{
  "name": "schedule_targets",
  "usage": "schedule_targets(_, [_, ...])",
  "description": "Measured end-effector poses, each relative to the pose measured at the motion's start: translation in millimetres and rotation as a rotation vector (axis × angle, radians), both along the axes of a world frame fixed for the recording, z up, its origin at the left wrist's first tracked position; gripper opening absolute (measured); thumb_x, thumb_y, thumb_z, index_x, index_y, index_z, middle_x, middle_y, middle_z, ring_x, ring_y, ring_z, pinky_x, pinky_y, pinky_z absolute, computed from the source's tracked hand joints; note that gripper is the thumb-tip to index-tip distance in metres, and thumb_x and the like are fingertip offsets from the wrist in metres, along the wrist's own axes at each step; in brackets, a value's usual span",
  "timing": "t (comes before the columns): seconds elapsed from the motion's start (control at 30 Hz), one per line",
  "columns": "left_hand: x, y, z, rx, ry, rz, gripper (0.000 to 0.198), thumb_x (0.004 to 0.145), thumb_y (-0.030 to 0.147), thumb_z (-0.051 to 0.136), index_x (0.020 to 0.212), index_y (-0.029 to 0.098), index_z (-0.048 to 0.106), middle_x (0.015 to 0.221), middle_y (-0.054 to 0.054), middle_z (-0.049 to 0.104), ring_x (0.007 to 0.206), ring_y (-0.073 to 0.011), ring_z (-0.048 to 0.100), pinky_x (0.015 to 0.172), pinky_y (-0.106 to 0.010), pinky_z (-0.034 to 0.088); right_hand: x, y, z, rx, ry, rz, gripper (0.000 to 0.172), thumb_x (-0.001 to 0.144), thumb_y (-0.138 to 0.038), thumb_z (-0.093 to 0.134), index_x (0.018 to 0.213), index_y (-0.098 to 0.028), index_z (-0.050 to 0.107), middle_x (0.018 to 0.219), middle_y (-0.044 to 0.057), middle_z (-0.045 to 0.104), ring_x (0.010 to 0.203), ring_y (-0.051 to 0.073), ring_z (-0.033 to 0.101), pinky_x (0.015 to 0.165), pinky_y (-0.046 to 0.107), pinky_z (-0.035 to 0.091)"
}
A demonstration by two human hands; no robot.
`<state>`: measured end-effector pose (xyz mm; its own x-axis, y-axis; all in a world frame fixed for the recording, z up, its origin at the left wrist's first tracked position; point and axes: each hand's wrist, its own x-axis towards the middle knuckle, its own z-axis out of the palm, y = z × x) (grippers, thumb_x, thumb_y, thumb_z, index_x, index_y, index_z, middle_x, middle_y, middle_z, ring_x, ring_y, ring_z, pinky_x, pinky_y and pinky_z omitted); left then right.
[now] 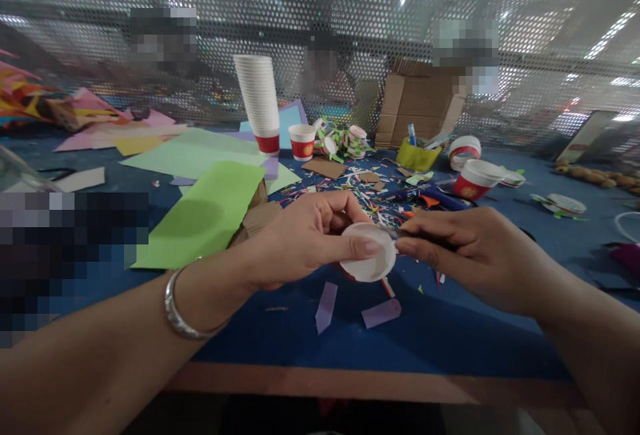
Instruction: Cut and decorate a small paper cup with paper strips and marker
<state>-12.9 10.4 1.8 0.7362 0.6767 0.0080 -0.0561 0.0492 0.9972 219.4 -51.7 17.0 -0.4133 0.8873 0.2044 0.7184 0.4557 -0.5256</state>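
In my left hand (320,235) is the cut-down bottom of a paper cup (373,265), thumb inside its white round base and fingers curled behind. My right hand (460,248) pinches a thin dark tool (393,230) whose tip touches the cup bottom's right rim; most of it is hidden in my fingers, so its kind is unclear. Below the hands, two purple paper strips, one pointed (327,307) and one rounded (381,314), lie on the blue table. A narrow red-and-white paper sliver (388,287) shows just under the cup bottom.
Behind my hands lie many paper scraps (350,178) and a blue-handled tool (443,196). A tall cup stack (257,98), a single cup (302,142), a tilted cup (475,180) and a yellow holder (419,155) stand farther back. Green paper (200,215) lies left.
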Motion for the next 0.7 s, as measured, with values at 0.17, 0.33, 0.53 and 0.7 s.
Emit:
schedule_targets(0.17, [1.3, -2.2, 3.7, -0.058, 0.022, 0.034, 0.032, 0.072, 0.027, 0.09, 0.084, 0.015, 0.062, 0.073, 0.0, 0.072, 0.066, -0.0109, 0.066, 0.061, -0.021, 0.052, -0.1, 5.8, -6.0, -0.002, -0.01, -0.022, 0.042, 0.103, -0.05, 0.05, 0.08, -0.02, 0.066, 0.066, -0.001, 0.06, 0.059, 0.013, 0.05, 0.056, 0.028, 0.036])
schedule_targets(0.33, [3.2, -1.2, 3.2, -0.128, 0.047, 0.091, 0.036, 0.071, 0.03, 0.089, 0.082, 0.016, 0.058, 0.071, 0.0, 0.07, 0.063, -0.0122, 0.065, 0.057, -0.022, 0.053, 0.4, 10.1, -7.1, 0.025, 0.015, -0.156, 0.043, 0.099, -0.059, 0.055, 0.09, -0.019, 0.07, 0.075, 0.001, 0.066, 0.064, 0.014, 0.054, 0.056, 0.027, 0.039])
schedule_targets(0.53, [4.2, -2.1, -0.4, -0.006, 0.087, 0.118, 0.024, 0.079, 0.026, 0.08, 0.089, 0.016, 0.061, 0.076, 0.001, 0.069, 0.067, -0.0106, 0.064, 0.06, -0.02, 0.05, -9.6, 8.5, -2.6, -0.083, 0.232, -0.165, 0.046, 0.097, -0.062, 0.056, 0.084, -0.018, 0.067, 0.068, 0.0, 0.058, 0.059, 0.012, 0.048, 0.051, 0.023, 0.041])
schedule_targets(0.7, [4.1, -5.7, 0.9, 0.086, 0.126, 0.104, 0.023, 0.08, 0.029, 0.079, 0.09, 0.017, 0.061, 0.076, 0.002, 0.066, 0.068, -0.0112, 0.062, 0.06, -0.021, 0.048, -17.9, 6.1, -5.8, -0.186, 0.32, -0.119, 0.04, 0.088, -0.059, 0.07, 0.083, -0.019, 0.066, 0.066, -0.003, 0.056, 0.051, 0.009, 0.043, 0.043, 0.021, 0.037])
